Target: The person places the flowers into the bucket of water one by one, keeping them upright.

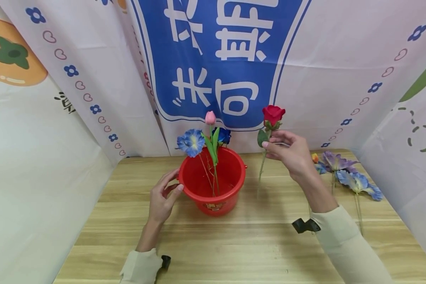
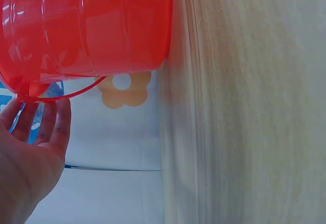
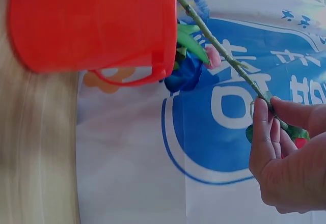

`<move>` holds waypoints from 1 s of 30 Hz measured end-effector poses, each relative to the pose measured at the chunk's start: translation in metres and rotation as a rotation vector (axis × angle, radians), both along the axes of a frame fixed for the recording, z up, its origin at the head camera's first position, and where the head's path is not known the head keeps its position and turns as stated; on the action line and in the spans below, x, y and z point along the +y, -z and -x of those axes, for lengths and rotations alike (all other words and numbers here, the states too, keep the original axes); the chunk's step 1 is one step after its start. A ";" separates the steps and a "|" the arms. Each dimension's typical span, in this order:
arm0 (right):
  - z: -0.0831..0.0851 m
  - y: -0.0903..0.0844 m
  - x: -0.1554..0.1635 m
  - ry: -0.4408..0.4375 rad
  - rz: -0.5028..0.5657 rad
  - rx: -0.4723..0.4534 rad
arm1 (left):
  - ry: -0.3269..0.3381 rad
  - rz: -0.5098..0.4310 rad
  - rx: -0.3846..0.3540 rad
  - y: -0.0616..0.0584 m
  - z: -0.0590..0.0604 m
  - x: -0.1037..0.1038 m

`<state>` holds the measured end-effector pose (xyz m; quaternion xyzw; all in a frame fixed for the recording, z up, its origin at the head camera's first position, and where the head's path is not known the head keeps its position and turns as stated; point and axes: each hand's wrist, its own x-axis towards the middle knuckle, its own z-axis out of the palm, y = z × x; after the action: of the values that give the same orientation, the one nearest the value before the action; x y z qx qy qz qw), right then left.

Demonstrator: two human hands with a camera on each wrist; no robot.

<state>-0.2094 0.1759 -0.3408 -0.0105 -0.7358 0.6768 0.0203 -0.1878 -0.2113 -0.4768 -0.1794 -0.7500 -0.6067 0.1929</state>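
One red rose (image 1: 274, 114), green-leaved, on a thin stem (image 1: 262, 165).

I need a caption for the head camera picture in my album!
Left hand touches the red bucket of flowers; right hand holds a red rose.

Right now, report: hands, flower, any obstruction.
Left hand at red bucket rim. Right hand pinching red rose by stem. Nothing visible between rose and bucket.
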 end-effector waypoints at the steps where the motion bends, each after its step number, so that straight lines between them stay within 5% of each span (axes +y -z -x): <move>1: 0.002 -0.001 -0.003 0.002 0.000 0.004 | -0.001 -0.001 -0.002 0.000 0.000 0.000; 18: 0.024 -0.009 -0.049 -0.010 0.054 0.081 | 0.002 -0.001 -0.009 0.000 0.000 -0.001; 30: 0.037 0.003 -0.075 -0.003 0.023 0.072 | 0.006 0.008 -0.001 0.000 -0.001 -0.001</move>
<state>-0.2467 0.1006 -0.3434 0.0147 -0.7267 0.6853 0.0457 -0.1869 -0.2119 -0.4765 -0.1823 -0.7518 -0.6045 0.1901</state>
